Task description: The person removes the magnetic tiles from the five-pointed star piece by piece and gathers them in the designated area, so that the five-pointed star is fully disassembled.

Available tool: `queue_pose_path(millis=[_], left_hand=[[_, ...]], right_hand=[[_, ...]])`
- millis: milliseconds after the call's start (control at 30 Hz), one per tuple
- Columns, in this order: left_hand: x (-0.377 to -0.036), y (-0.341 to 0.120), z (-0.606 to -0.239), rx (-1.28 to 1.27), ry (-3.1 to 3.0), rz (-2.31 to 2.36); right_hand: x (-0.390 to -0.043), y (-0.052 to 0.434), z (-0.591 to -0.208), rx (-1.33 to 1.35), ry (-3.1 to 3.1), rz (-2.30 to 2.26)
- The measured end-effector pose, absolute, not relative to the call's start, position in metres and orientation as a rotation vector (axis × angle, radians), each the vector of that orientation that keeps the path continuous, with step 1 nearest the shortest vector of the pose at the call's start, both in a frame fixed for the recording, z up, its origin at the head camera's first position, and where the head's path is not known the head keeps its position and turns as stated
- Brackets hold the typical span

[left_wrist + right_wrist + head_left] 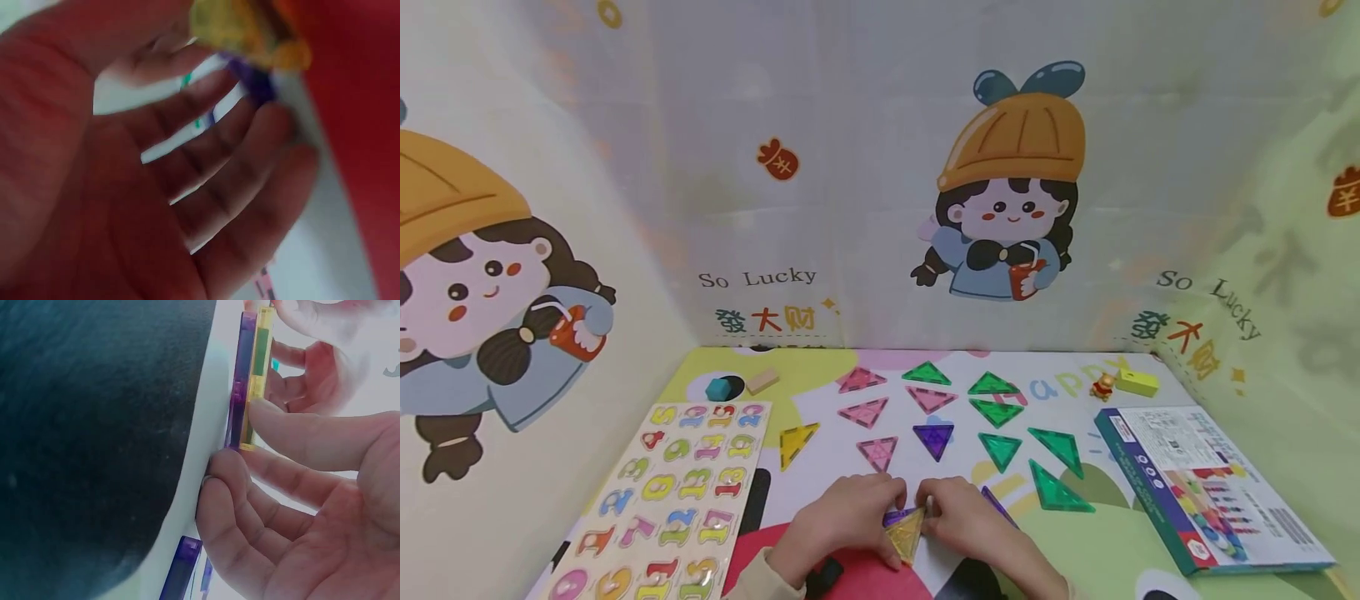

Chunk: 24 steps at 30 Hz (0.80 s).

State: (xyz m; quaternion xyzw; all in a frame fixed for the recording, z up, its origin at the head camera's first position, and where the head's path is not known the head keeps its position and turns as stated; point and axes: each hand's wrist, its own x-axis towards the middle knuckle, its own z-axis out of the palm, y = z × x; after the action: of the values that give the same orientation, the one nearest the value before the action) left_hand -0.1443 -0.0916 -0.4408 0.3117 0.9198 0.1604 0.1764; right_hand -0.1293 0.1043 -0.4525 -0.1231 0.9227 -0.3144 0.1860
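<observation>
Low in the head view my two hands meet over a yellow triangle tile [907, 533] that lies stacked on a purple tile [897, 517] on the play mat [820, 392]. My left hand [886, 523] holds the pair from the left, my right hand [937, 518] from the right. In the right wrist view the yellow tile [257, 375] sits flush against the purple tile [241, 381]; my right thumb [300, 434] presses the yellow edge and a finger [228, 481] backs the purple one. The left wrist view is blurred: left fingers [237, 175] reach up to the yellow tile [250, 31].
Loose triangles lie beyond the hands: pink [865, 412], green [1000, 408], purple [934, 437], yellow [796, 442]. Another purple tile [1000, 504] lies by my right hand. A number puzzle board [670, 500] is left, a box [1210, 483] right. Small blocks [721, 388] [1137, 382] sit near the fabric walls.
</observation>
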Motion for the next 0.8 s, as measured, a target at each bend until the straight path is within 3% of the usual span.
queue_pose_path(millis=[800], left_hand=[[-0.1526,-0.0878,-0.4502,0.839,2.624,0.501]], right_hand=[[-0.1286,0.1057,-0.4506,-0.375,2.583,-0.922]])
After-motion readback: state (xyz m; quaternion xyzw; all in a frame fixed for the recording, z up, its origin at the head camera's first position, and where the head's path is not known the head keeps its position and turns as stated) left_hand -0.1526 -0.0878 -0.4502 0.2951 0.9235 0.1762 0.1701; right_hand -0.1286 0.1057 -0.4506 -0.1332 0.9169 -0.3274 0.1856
